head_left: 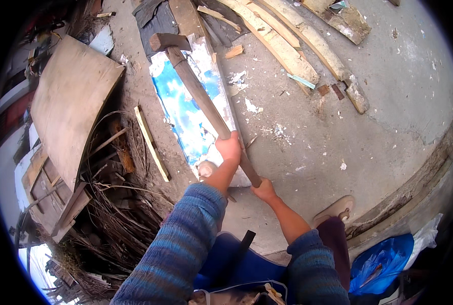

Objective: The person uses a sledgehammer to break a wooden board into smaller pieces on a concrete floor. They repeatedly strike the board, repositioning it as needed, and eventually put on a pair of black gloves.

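Both my hands are wrapped around the wooden handle of an axe (198, 89). My left hand (228, 147) grips it partway down, and my right hand (263, 189) closes round its lower end. The axe's heavy, rusty head (169, 42) points away from me, over the far end of a board with a torn blue and white covering (178, 104). Whether the head touches the board or hangs above it, I cannot tell. One of my feet (206, 169) shows at the board's near end, partly hidden by my left forearm.
Long split timbers (282, 43) lie at the far right on the concrete floor. On the left, a plywood sheet (74, 107) leans over a heap of sticks (124, 218). A thin wood strip (151, 144) lies beside the board. Blue plastic bag (381, 264) sits at lower right.
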The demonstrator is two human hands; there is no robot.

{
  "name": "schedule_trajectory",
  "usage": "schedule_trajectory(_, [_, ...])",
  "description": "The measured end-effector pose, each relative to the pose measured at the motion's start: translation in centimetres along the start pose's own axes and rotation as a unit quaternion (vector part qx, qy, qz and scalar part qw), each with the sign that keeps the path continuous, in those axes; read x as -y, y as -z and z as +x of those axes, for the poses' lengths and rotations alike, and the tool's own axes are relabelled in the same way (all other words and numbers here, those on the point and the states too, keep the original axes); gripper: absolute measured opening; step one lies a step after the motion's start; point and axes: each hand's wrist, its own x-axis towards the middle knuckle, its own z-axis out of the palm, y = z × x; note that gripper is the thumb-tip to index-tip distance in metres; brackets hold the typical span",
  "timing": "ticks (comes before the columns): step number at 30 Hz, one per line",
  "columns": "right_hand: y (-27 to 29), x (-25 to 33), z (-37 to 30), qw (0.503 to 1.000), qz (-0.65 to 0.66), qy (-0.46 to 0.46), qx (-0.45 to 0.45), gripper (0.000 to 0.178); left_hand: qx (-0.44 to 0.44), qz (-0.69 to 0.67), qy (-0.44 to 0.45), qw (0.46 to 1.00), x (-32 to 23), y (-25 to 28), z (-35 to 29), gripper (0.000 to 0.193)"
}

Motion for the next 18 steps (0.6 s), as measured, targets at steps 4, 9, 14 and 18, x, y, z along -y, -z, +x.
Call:
schedule_trajectory(4, [7.5, 0.4, 0.2, 0.996, -0.066, -0.034, 0.043, 0.023, -0.024, -0.035, 0.02, 0.999, -1.3, -3.9, -2.4, 0.012])
schedule_trajectory(9, [7.6, 5.4, -4.1, 0.99, -0.004, -0.103, 0.098, 0.017, -0.041, 0.049, -0.02, 0.998, -2.7, -2.2, -2.1, 0.013])
schedule_trajectory(14, [0.7, 15.4, -15.5, 0.949, 0.22, -0.094, 0.208, 0.02, 0.237, -0.012, 0.073, 0.969, -13.5, 6.5, -3.8, 0.015])
schedule_trajectory(18, [-5.8, 30.4, -21.7, 0.89, 0.395, -0.054, 0.22, 0.017, 0.367, 0.023, 0.149, 0.918, -23.3, 12.6, 0.5, 0.016])
